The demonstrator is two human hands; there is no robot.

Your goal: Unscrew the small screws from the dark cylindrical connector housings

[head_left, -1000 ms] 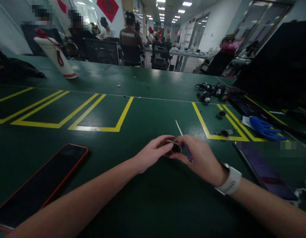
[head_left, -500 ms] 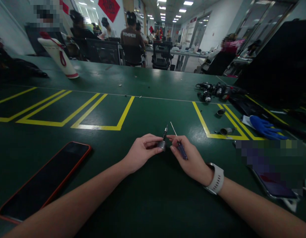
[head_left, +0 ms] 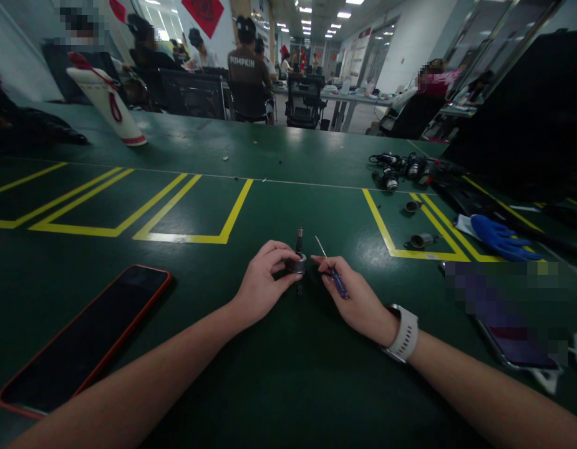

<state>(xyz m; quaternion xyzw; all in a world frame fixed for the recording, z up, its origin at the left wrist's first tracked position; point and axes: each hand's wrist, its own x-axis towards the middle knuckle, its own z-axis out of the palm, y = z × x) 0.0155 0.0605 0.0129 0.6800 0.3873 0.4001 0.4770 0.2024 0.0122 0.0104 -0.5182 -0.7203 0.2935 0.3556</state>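
Observation:
My left hand (head_left: 264, 279) is closed round a small grey metal cylinder (head_left: 297, 262) that has a thin dark shaft sticking up from it. My right hand (head_left: 356, 300), with a white watch on the wrist, pinches a small screwdriver (head_left: 332, 268) with a blue handle, its thin blade pointing up and away. The two hands sit close together just above the green table (head_left: 288, 206). A tiny dark piece (head_left: 299, 289) lies on the table under the cylinder.
A black phone in a red case (head_left: 85, 337) lies at the near left. Another phone (head_left: 517, 340) lies at the right. A blue glove (head_left: 496, 236), small metal cylinders (head_left: 421, 240) and dark parts (head_left: 400, 168) sit far right. People sit at desks beyond the table.
My hands have drawn slightly apart. The grey cylinder, earlier cupped between both hands, now stands in my left hand with its shaft up. A tiny dark piece now lies on the table below it.

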